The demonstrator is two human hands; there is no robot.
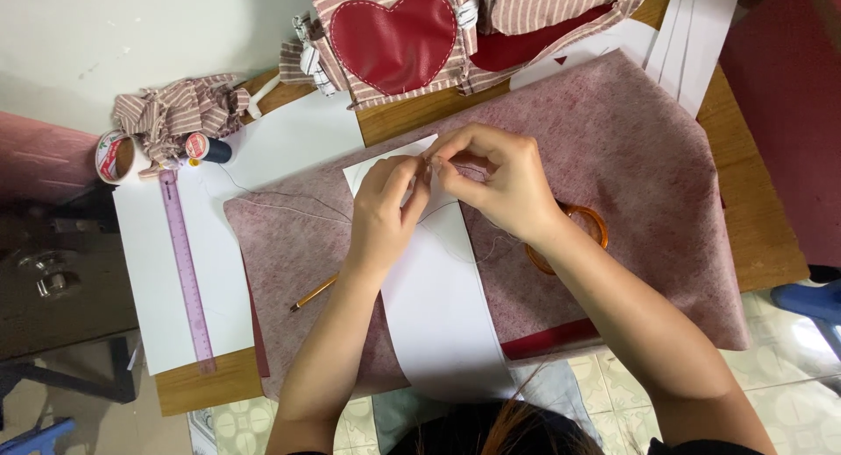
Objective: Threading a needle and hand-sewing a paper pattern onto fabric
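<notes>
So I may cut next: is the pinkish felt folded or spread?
Spread: the pinkish felt lies flat across the wooden table, under the white paper.

I'm looking down at a small home sewing corner: a wooden table (pixel 771 236) spread with mottled pink fabric (pixel 631 157), a striped cloth bag with a red heart patch (pixel 396 36), a thread spool (pixel 207 148), a tape roll (pixel 112 156), a pink ruler (pixel 186 271), and tiled floor (pixel 797 376) below

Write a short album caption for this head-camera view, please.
Left hand and right hand pinch a thread over pink felt.
</notes>
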